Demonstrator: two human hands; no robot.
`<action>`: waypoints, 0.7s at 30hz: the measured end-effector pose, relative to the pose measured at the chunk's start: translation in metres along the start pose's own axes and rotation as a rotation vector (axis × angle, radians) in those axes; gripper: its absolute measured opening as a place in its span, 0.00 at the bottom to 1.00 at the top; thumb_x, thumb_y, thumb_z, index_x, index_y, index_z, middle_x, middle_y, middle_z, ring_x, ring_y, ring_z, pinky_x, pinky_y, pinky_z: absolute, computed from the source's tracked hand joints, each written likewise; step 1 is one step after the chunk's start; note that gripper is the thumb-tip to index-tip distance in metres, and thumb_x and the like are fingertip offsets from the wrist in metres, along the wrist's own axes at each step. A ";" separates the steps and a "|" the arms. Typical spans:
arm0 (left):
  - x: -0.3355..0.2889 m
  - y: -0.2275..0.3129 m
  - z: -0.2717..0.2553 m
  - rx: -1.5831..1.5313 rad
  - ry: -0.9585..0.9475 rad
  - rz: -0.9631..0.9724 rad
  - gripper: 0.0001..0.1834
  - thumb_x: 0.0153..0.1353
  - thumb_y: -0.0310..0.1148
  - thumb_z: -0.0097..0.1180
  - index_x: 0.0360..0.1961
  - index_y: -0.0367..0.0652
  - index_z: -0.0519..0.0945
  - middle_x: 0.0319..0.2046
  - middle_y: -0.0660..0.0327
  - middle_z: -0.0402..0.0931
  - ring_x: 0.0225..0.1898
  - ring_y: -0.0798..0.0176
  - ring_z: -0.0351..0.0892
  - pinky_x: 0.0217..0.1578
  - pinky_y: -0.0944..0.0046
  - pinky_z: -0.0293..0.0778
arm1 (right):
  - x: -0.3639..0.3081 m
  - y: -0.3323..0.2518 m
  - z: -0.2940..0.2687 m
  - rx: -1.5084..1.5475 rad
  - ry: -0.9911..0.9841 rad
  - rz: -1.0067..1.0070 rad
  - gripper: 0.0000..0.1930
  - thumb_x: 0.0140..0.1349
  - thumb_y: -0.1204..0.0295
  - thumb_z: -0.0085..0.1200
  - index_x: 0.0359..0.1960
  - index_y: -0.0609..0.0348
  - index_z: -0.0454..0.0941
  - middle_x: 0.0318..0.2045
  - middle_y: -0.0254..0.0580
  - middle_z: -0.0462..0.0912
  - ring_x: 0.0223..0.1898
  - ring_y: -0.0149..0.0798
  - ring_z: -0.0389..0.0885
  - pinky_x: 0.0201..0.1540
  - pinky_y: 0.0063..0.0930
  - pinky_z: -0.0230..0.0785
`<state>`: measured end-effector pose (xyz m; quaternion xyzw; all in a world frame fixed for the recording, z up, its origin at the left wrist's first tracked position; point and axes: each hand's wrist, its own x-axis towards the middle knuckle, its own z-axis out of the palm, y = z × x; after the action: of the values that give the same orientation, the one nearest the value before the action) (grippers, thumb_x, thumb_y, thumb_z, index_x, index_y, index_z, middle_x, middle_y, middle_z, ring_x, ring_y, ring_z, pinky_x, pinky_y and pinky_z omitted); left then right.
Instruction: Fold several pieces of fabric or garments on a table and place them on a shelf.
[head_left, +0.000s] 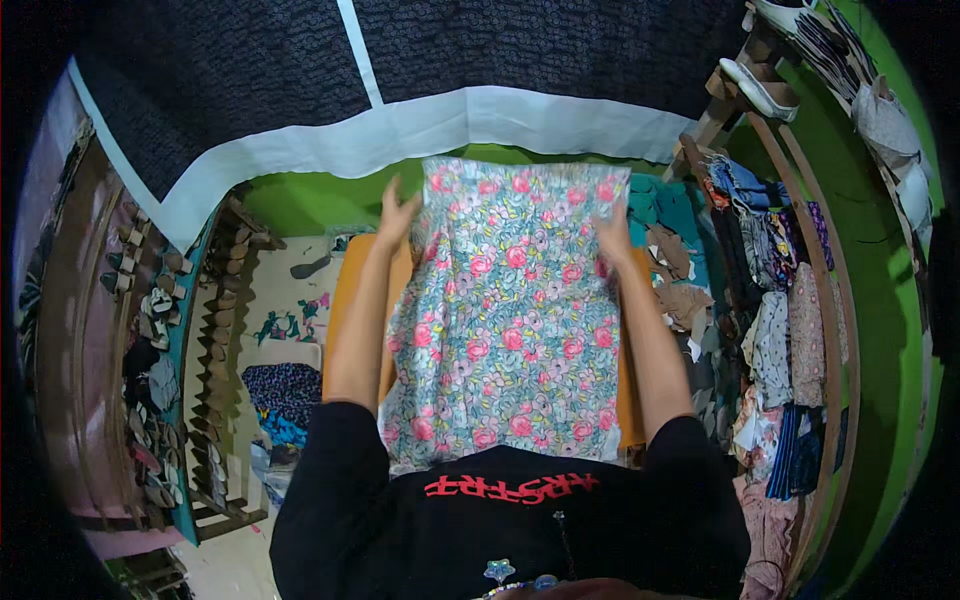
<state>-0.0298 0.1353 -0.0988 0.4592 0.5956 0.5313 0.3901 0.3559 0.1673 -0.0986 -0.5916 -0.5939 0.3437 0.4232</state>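
Observation:
A floral cloth (pixel 515 325), printed with pink roses and grey-green leaves on white, lies spread in front of me over an orange-yellow surface (pixel 352 300). Its near edge reaches my black shirt. My left hand (pixel 400 215) is beside the cloth's upper left edge, thumb and fingers apart, with nothing in it. At the upper right edge, my right hand (pixel 614 238) rests against the cloth with its fingers stretched out, slightly blurred. Whether the cloth is one layer or folded, I cannot tell.
Wooden racks with shoes (pixel 215 340) line the left side. Folded clothes (pixel 775 340) fill a wooden shelf on the right. Dark patterned cloth (pixel 285 390) lies at the left, green and brown garments (pixel 668 250) at the right. A black curtain with a white border (pixel 450 120) hangs ahead.

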 end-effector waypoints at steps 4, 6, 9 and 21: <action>-0.116 -0.082 -0.015 0.147 0.057 0.007 0.25 0.44 0.35 0.57 0.45 0.38 0.67 0.44 0.50 0.65 0.50 0.53 0.58 0.47 0.60 0.59 | -0.149 0.029 0.020 -0.466 -0.120 -0.012 0.32 0.48 0.66 0.51 0.55 0.58 0.52 0.53 0.54 0.54 0.56 0.51 0.52 0.55 0.40 0.47; -0.167 -0.069 -0.022 0.355 0.047 0.085 0.23 0.45 0.37 0.55 0.44 0.39 0.68 0.39 0.49 0.68 0.50 0.52 0.57 0.48 0.59 0.58 | -0.216 0.040 0.025 -0.603 -0.081 0.093 0.30 0.48 0.64 0.51 0.54 0.55 0.55 0.54 0.52 0.53 0.57 0.50 0.49 0.55 0.48 0.42; -0.229 -0.059 -0.052 0.630 0.144 -0.044 0.23 0.47 0.39 0.52 0.44 0.41 0.68 0.44 0.48 0.64 0.51 0.49 0.56 0.51 0.57 0.53 | -0.280 0.020 0.038 -0.701 -0.095 0.026 0.29 0.48 0.63 0.50 0.53 0.54 0.58 0.55 0.50 0.52 0.58 0.52 0.45 0.54 0.55 0.34; -0.382 -0.185 -0.103 0.424 0.466 -0.132 0.42 0.45 0.46 0.56 0.56 0.38 0.49 0.58 0.49 0.42 0.59 0.52 0.40 0.54 0.53 0.41 | -0.372 -0.034 0.121 -0.588 -0.463 -0.269 0.33 0.46 0.58 0.51 0.56 0.41 0.54 0.59 0.44 0.47 0.59 0.55 0.44 0.52 0.63 0.35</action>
<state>-0.0478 -0.2626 -0.2774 0.3566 0.7949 0.4596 0.1725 0.2102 -0.1938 -0.1524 -0.5115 -0.8188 0.2247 0.1321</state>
